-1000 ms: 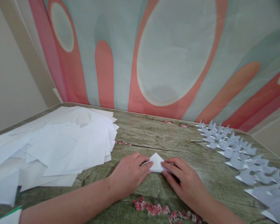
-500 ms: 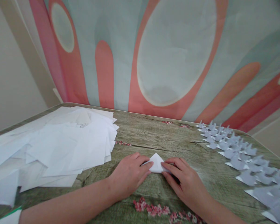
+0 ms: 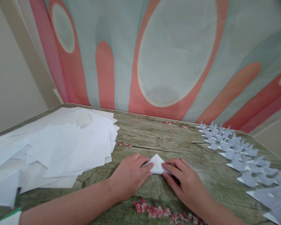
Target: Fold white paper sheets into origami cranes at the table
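A small piece of folded white paper (image 3: 157, 165) lies on the table in front of me, its pointed tip facing away. My left hand (image 3: 132, 175) grips its left corner, fingertips pressed on the paper. On the other side my right hand (image 3: 184, 178) pinches the right corner between thumb and fingers. Both hands cover the paper's outer ends, so only its middle and tip show.
A wide heap of white paper sheets (image 3: 61, 143) spreads over the table's left side. Several folded paper cranes (image 3: 236, 156) stand in rows along the right. The wood-patterned tabletop (image 3: 150, 134) meets a printed backdrop (image 3: 121, 78) at its far edge.
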Tool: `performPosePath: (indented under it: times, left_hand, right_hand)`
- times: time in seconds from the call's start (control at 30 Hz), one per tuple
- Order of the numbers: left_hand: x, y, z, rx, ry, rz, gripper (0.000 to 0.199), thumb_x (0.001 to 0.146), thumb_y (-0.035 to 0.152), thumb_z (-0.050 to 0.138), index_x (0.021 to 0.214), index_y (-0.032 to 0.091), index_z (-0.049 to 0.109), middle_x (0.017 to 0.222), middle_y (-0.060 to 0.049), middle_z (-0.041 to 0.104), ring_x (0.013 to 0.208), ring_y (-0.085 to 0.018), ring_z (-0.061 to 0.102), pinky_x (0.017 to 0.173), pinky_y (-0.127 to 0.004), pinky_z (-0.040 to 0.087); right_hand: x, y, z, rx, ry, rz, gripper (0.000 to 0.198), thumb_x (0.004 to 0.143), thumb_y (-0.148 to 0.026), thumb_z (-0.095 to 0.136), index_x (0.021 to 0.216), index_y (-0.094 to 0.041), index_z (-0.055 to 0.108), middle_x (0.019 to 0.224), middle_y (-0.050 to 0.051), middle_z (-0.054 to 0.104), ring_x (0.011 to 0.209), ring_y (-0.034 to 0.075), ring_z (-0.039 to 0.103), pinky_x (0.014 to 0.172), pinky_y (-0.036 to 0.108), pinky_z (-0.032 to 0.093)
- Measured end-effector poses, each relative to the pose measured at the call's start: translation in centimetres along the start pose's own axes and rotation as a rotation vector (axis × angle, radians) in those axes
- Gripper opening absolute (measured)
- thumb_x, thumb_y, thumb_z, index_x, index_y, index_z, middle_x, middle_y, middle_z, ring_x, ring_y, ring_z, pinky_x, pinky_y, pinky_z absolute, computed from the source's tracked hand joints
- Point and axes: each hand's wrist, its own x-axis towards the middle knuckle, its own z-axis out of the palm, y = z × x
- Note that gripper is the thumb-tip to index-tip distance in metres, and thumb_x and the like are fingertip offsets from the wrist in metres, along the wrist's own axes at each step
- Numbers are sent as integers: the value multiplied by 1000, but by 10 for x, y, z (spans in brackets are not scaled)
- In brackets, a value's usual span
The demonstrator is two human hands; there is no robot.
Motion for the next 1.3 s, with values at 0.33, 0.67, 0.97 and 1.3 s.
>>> performPosePath:
  times: [0.33, 0.67, 0.97, 1.3]
  left_hand:
    - [0, 0, 0, 14, 5, 4, 27, 91, 29, 39, 114, 23, 51, 108, -5, 55, 92, -21, 49, 81, -37, 45]
    - [1, 2, 0, 34, 3, -5, 26, 90, 30, 42, 113, 23, 52, 108, -5, 56, 93, -21, 50, 82, -38, 45]
    - [1, 3, 1, 62, 16, 66, 31, 88, 35, 47, 112, 17, 54, 121, -5, 54, 90, -19, 50, 80, -33, 43]
    - [2, 0, 0, 89, 20, 115, 34, 87, 36, 48, 113, 14, 54, 118, -5, 57, 90, -19, 51, 80, -33, 42]
  right_hand:
    - [1, 0, 0, -16, 4, -7, 22, 87, -22, 48, 107, -22, 58, 99, 8, 55, 90, 21, 51, 74, 37, 46]
    - [2, 1, 0, -46, 12, -22, 23, 86, -22, 48, 106, -22, 59, 98, 8, 56, 89, 21, 52, 73, 37, 48]
    - [3, -3, -3, -59, 17, -26, 23, 86, -21, 49, 106, -21, 60, 97, 8, 57, 88, 21, 53, 72, 37, 48]
    - [5, -5, -2, -99, 12, -42, 23, 84, -24, 54, 106, -22, 60, 100, 8, 59, 93, 22, 50, 79, 40, 44]
